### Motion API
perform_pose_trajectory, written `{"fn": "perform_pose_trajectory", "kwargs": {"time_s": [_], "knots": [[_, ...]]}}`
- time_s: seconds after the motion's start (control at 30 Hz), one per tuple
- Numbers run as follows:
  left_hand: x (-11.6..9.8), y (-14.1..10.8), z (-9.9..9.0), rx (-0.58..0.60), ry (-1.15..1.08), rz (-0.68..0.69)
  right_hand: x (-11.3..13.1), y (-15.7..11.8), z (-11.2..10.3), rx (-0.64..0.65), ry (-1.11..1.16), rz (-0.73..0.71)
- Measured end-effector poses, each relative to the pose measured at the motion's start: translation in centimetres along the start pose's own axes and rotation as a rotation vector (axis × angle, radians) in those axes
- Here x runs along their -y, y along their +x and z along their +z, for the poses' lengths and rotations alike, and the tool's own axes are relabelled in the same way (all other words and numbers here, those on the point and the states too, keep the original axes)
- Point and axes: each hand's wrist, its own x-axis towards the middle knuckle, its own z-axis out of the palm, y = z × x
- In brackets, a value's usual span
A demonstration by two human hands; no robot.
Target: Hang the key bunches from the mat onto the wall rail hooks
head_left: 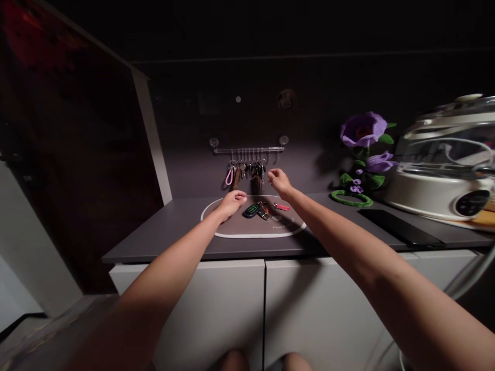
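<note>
Just right of the hanging bunches of keys (247, 169), my right hand (280, 183) is raised with its fingers curled in a pinch. Whatever lies between those fingertips, if anything, is too small to make out. My left hand (232, 203) is low over the mat (232, 226), its fingers loosely stretched to the right, holding nothing I can see. A dark key fob (252, 210) with green-outlined buttons lies on the mat beside it, along with more keys (264, 212) and a red strap (281, 207). A pink loop (229, 176) hangs among the keys.
A clear hook rail (249, 150) is fixed to the dark wall. To the right stand a purple artificial flower (363, 130) with a green ring base, a black phone-like slab (400, 226) and a white appliance (429, 193). White cabinet doors (228, 304) are below the counter.
</note>
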Motion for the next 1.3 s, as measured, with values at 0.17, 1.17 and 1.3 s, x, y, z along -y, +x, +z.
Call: {"fn": "perform_pose_trajectory", "kwargs": {"time_s": [0.17, 1.17, 1.3], "knots": [[-1.3, 0.7, 1.1, -0.020, 0.154, 0.025, 0.6, -4.2, -0.2, 0.040, 0.074, 0.056], [2.1, 2.2, 3.5, 0.013, 0.376, 0.192, 0.0, -7.3, -1.5, 0.211, -0.485, -0.239], [1.7, 2.2, 3.1, -0.015, 0.315, 0.168, 0.2, -7.4, -1.6, 0.202, -0.494, -0.228]]}}
